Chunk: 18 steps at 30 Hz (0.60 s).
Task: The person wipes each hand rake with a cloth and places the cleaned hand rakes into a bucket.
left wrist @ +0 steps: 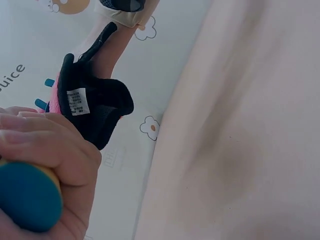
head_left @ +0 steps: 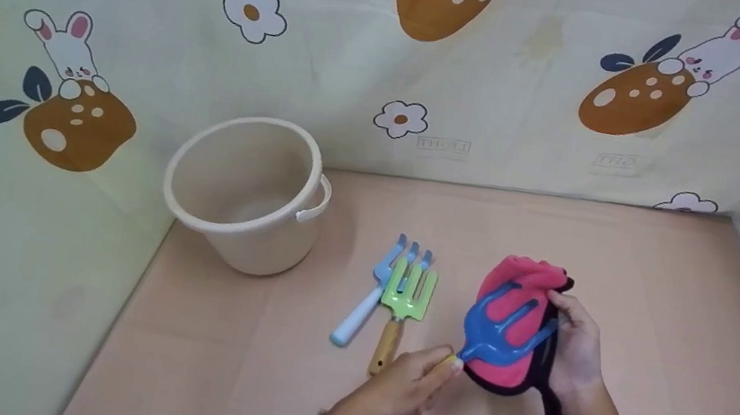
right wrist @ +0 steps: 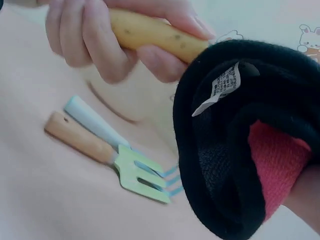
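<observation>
My left hand grips the yellow handle of a blue hand fork. A blue cap ends that handle in the left wrist view. The fork's prongs lie across a pink cloth mitt with black trim and a dangling black strap. On the mitt's right edge, my right hand holds it with the thumb in front; the other fingers are mostly hidden behind. A white label shows inside the black opening.
A green hand fork with a wooden handle lies partly over a light blue rake on the pink table. At the back left stands a beige bucket with its handle down. A printed sheet walls the back and left.
</observation>
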Tool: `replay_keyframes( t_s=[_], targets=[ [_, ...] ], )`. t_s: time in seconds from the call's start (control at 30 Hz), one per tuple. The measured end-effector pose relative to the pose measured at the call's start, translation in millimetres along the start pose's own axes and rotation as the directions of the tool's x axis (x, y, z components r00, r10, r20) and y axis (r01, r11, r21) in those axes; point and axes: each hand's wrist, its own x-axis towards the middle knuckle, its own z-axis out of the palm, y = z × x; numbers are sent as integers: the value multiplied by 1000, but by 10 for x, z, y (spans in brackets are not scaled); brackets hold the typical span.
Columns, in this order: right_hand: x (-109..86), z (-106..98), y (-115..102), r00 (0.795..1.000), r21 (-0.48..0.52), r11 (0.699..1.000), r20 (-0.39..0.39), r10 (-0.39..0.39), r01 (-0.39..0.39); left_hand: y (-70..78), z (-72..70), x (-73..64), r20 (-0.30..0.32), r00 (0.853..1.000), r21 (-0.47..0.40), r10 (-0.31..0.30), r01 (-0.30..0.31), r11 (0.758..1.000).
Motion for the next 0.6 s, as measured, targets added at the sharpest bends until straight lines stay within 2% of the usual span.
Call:
replay_keyframes(
  t_s=[0.2,0.43,0.5,0.6],
  targets=[
    [4,-12,-44,997,44,999,82,1,-5,2,-1,4,6,1000,-17,-6,6,1000],
    [19,-50,-114,974,143,990,225,-26,-6,-20,-4,-3,0,999,-25,-33,33,999],
    [19,-52,-135,969,126,992,243,-44,13,-35,-9,-8,1,999,-37,-40,40,999],
    [17,-38,-159,967,15,999,250,-49,47,-63,-22,-15,4,999,-50,-54,54,997]
  ],
)
